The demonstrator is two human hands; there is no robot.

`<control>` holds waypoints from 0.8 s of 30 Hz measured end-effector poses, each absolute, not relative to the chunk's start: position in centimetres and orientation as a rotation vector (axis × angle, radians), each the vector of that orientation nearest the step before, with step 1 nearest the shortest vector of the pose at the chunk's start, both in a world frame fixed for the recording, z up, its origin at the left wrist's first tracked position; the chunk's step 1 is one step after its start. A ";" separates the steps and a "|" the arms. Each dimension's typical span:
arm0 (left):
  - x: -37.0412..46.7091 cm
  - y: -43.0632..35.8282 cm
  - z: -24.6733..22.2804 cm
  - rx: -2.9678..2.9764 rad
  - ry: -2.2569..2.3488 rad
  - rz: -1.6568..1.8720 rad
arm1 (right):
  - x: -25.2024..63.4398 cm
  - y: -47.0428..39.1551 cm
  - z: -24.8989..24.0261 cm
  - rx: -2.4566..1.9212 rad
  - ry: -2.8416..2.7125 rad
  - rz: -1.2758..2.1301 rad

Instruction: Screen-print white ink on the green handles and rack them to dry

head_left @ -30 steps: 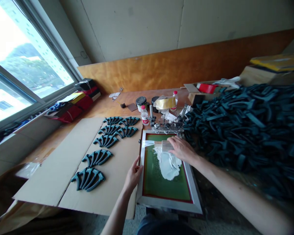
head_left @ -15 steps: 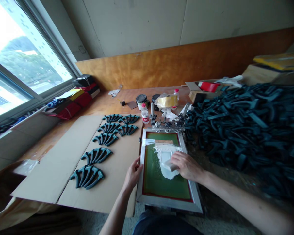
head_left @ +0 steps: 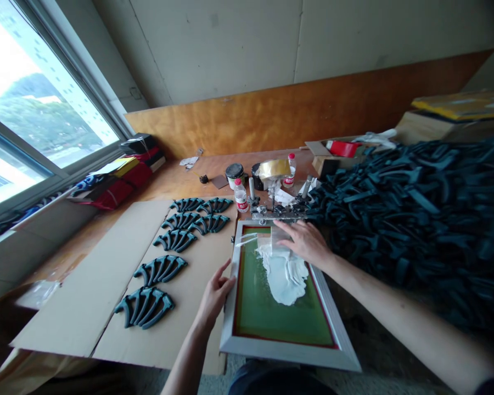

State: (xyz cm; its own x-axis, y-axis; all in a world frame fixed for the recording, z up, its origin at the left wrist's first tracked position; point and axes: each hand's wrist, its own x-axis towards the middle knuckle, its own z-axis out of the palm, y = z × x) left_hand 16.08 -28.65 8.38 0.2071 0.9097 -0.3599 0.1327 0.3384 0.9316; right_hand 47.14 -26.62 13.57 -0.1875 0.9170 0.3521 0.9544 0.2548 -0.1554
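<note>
A silver-framed screen-printing frame (head_left: pixel 290 356) with green mesh lies in front of me, and white ink (head_left: pixel 287 280) is spread over its middle. My left hand (head_left: pixel 214 295) grips the frame's left edge, thumb on top; the fingers beneath are partly hidden. Over the far end of the mesh, my right hand (head_left: pixel 308 241) has its fingers stretched out and apart. Just under those fingers rests a pale scraper (head_left: pixel 279 241), partly covered by the hand. The frame's far end meets a metal hinge clamp (head_left: pixel 280 213).
Dark green curved handles (head_left: pixel 146 308) lie in fanned rows on cardboard (head_left: pixel 86 274) at left. A large heap of similar parts (head_left: pixel 395 208) fills the right. Behind the clamp stand a bottle (head_left: pixel 241 196), a paint can (head_left: pixel 234 174) and a tape roll (head_left: pixel 274 169).
My right hand has moved away from me to the far end of the mesh and let go of the scraper there. The frame's near end looks larger, apparently raised.
</note>
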 end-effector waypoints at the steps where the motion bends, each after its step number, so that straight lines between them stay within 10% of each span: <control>1: 16.1 -28.5 9.7 1.092 1.232 0.747 | 48.3 -26.2 14.0 -1.755 -2.088 -0.171; 13: 21.5 -21.7 19.8 1.069 0.971 1.388 | 48.7 -35.1 2.2 -1.940 -2.021 0.137; 19: 24.2 -31.9 12.0 0.819 1.095 0.547 | 42.0 -36.9 3.2 -1.970 -1.726 0.179; 24: 24.1 -35.2 5.5 0.692 1.225 0.535 | 41.1 -38.1 4.8 -1.616 -2.021 0.207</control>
